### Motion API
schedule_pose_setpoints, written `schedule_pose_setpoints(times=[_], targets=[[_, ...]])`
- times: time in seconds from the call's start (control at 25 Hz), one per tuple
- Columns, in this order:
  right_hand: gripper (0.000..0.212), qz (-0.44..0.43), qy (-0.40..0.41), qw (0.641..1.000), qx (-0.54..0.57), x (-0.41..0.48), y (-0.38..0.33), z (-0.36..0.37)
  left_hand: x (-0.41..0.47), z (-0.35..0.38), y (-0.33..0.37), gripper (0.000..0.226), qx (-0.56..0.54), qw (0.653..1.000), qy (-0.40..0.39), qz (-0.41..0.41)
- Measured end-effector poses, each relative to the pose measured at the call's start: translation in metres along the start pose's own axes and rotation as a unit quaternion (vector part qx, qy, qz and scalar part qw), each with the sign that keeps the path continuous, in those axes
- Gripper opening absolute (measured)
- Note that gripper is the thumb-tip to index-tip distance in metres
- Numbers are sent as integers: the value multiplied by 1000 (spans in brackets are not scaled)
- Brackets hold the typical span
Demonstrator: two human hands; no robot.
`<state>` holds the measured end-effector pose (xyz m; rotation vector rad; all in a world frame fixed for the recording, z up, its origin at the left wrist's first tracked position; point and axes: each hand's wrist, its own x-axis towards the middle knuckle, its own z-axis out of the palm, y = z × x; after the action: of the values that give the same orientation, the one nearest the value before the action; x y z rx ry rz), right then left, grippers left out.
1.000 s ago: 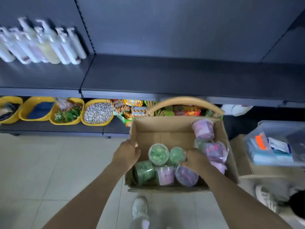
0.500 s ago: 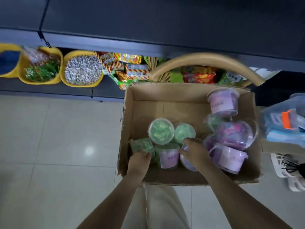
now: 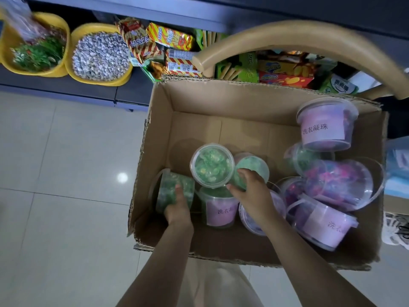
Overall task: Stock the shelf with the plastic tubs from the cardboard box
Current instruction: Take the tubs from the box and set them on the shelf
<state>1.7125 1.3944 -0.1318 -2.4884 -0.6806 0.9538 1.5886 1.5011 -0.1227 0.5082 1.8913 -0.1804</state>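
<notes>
An open cardboard box [image 3: 221,100] sits in front of me with several clear plastic tubs in it, green ones at the left and purple ones at the right. My left hand [image 3: 178,208] grips a green tub lying on its side [image 3: 170,187] at the box's left wall. My right hand [image 3: 254,196] reaches over a purple-lidded tub [image 3: 250,220], its fingers curled round a green tub [image 3: 254,166] behind it. An upright green tub [image 3: 212,165] stands between my hands. A pink-labelled tub [image 3: 325,125] sits high at the right.
The dark shelf edge [image 3: 155,9] runs along the top. Below it stand yellow bowls [image 3: 99,56] of loose goods and snack packets [image 3: 168,38]. A curved wooden chair back [image 3: 298,36] arches behind the box. Pale tiled floor [image 3: 55,196] lies to the left.
The view has tilted down and closer to the box. My left hand moved from the box's rim onto the lying green tub. My right hand shifted from the purple tub toward the green one.
</notes>
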Motion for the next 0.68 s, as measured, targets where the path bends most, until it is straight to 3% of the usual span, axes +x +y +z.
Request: schedule_pose_setpoints(times=[0.12,0.24,0.32,0.56,0.68], targets=[[72,-53,15,998,-33,10,-2,-1,5,0,-2,87,-46,999,25,-9],[106,-90,-60,990,-89,21,-15,0,10,3,-4,82,-35,999,25,26],[115,-100,-88,974,-183,29,-20,6,15,0,-2,88,-42,998,32,32],[108,-108,-59,955,-270,53,-21,-4,26,-3,0,99,-64,996,27,59],[101,-39,-84,977,-192,70,-23,-17,17,-1,8,102,-14,994,28,101]])
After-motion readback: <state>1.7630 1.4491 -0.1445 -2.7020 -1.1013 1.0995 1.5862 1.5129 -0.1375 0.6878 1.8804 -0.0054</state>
